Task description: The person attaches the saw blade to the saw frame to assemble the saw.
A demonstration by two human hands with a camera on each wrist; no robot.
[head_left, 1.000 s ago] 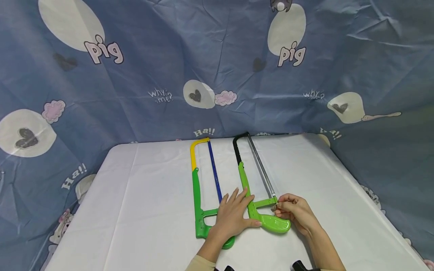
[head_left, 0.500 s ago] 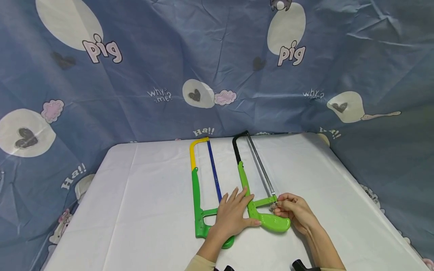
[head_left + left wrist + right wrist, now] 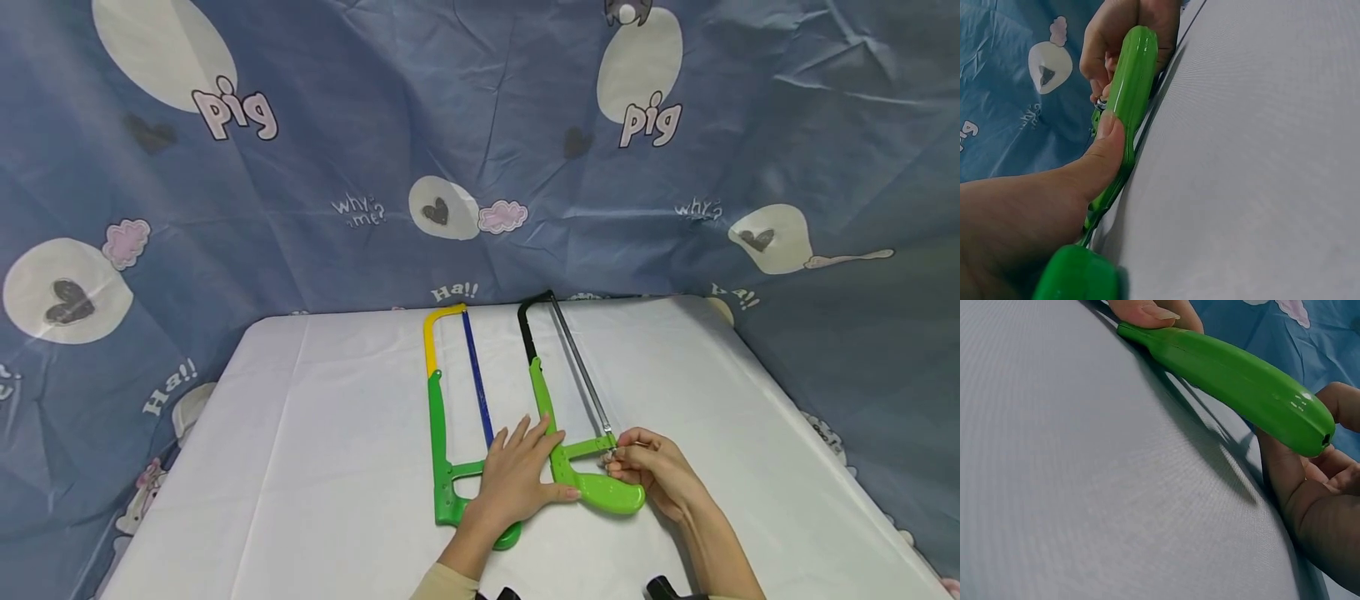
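Note:
A hacksaw with a light green handle (image 3: 611, 493) and black front frame lies flat on the white table. My left hand (image 3: 515, 475) spreads its straight fingers over the saw's green frame, and its thumb rests on the handle, as the left wrist view also shows. At the near end of the grey blade (image 3: 581, 367), my right hand (image 3: 660, 468) pinches the small metal wing nut (image 3: 606, 458), mostly hidden by the fingertips. In the right wrist view the handle (image 3: 1241, 384) covers part of the right hand's fingers. Beneath the left wrist passes a second hacksaw (image 3: 437, 433), green and yellow with a blue blade.
The white-covered table (image 3: 337, 433) extends around both saws. Behind it hangs a blue printed curtain (image 3: 322, 150), and the saws' far ends lie close to it. The second saw's dark green grip (image 3: 507, 536) shows just right of the left forearm.
The head view has shifted slightly. Both hands keep their places on the light green hacksaw, with only slight movement of the right fingertips at the wing nut.

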